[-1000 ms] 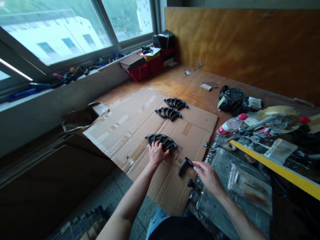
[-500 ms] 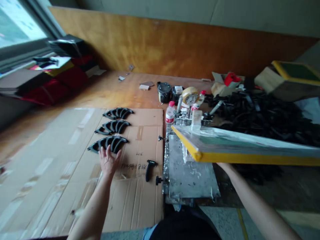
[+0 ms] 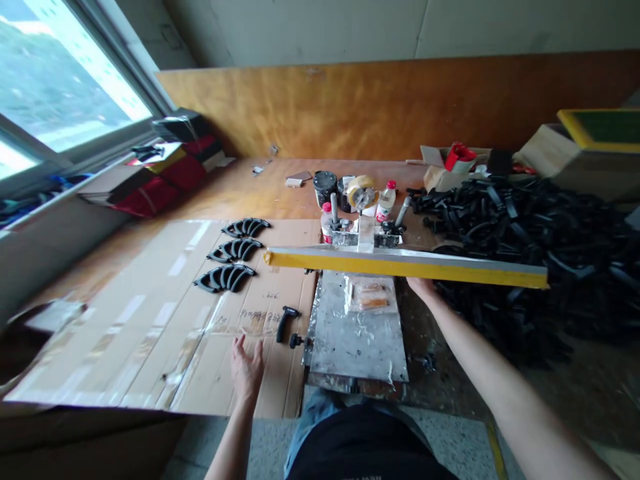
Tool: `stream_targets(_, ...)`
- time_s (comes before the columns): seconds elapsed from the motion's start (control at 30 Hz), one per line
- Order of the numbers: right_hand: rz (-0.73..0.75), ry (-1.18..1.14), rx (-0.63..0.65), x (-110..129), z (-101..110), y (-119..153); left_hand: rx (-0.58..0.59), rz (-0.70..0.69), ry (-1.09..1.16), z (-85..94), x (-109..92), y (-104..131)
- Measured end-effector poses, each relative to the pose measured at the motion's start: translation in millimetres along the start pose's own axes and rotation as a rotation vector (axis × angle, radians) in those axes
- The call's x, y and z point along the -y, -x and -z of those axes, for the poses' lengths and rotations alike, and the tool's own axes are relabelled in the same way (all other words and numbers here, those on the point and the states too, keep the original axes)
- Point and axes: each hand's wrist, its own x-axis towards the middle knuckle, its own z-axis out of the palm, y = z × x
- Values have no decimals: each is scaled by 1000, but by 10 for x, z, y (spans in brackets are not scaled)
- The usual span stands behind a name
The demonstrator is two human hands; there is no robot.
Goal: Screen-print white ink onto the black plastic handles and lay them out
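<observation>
My left hand [image 3: 247, 370] is over the cardboard sheet [image 3: 200, 363], fingers apart and nothing in them. Just beyond its fingertips lies a single black handle-like part [image 3: 286, 323]. Farther back, several more such black parts [image 3: 227, 277] rest in three fanned rows. My right hand [image 3: 421, 288] reaches to the underside of a yellow-edged screen frame [image 3: 400, 263], which hides its fingers, so whether it grips anything cannot be told. The raised frame is seen edge-on above a grey metal plate [image 3: 357, 343] with a small taped patch [image 3: 370, 295] on it.
A clamp fixture [image 3: 367, 233] stands behind the frame, near bottles [image 3: 387, 200], a tape roll [image 3: 362, 193] and a black tub [image 3: 325, 189]. On the right lies a big heap of black parts [image 3: 500, 227]. A black knob [image 3: 296, 341] juts from the plate's left side.
My left hand has drawn back from the nearest row of black parts toward me. The frame has gone from showing its green mesh to edge-on. The camera view has shifted.
</observation>
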Motion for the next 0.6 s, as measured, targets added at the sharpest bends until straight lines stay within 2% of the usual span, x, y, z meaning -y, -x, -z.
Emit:
stream_targets(0.1,80,-228,115,-112,-39,216,-43,86,42,92,-36,197)
stream_targets(0.17,195,-362,201,-75,-126,377,-45,149,81,110,-113,308)
stream_targets(0.23,327,-412,235,36,-245,513,-29,201,148,97,-237,397)
stream_targets(0.33,468,-320,184,232,-387,650,-23,208,258,58,-464,479)
stream_targets(0.43,545,-95,137,359,-392,740,-24,132,361,33,-673,472)
stream_targets(0.53,547,82,108,444,-326,805,-29,35,460,46,-911,340)
stream_targets(0.6,549,122,81,507,-314,821,-43,-11,514,90,-1164,194)
